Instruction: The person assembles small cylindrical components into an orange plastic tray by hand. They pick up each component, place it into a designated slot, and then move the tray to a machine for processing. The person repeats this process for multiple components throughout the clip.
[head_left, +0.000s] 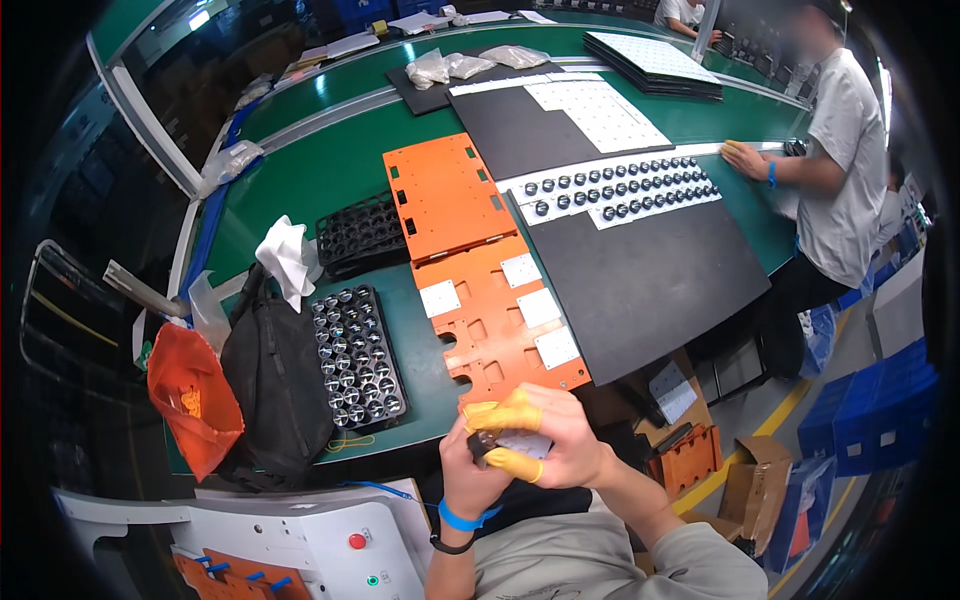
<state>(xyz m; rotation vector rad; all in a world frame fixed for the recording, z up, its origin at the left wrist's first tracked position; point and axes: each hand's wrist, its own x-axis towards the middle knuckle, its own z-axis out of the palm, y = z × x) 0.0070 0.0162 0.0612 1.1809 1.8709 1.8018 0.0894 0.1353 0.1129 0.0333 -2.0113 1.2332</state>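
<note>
Right hand [565, 435] pinching small dark part [483, 441] off its left side; left hand [468, 482] against it, grip hidden, can't tell; orange plate [512, 352] just beyond, long axis running away, right hand nearer.

Downward fisheye view from head height

Your left hand [466, 478] and right hand [562, 434] are holding a small dark part [481, 443] by the green counter's [419, 384] near edge. A black tray [395, 362] is sitting there, left of an orange panel [486, 350].
</note>
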